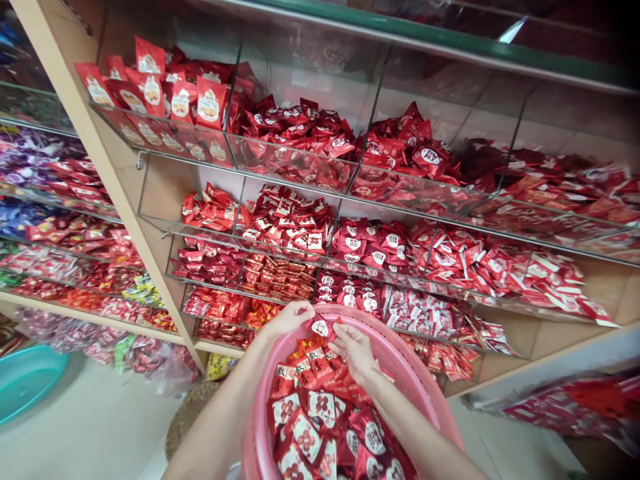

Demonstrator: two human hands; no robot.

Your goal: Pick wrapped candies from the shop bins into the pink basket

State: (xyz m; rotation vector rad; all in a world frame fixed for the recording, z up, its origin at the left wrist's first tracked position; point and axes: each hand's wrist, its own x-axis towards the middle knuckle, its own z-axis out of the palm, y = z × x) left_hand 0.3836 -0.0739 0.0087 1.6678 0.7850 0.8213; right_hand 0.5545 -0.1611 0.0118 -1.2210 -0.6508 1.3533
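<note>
A pink plastic basket [440,413] full of red candy packets stands below the shelves. Over its far rim, my left hand [295,316] and my right hand [353,348] pinch a small dark red packet with a white oval label [321,328] from its two sides. Beneath them lie bright red packets with black characters [304,373]. Nearer the front of the basket are white packets with red round pictures [305,437] and dark red packets with white ovals [373,437].
Glass-fronted shelves [295,160] hold rows of red packets in divided compartments. A wooden upright [105,173] parts them from colourful packets at left. A teal basin [30,380] and a woven basket [193,413] are on the floor. Bagged red goods [565,407] lie at lower right.
</note>
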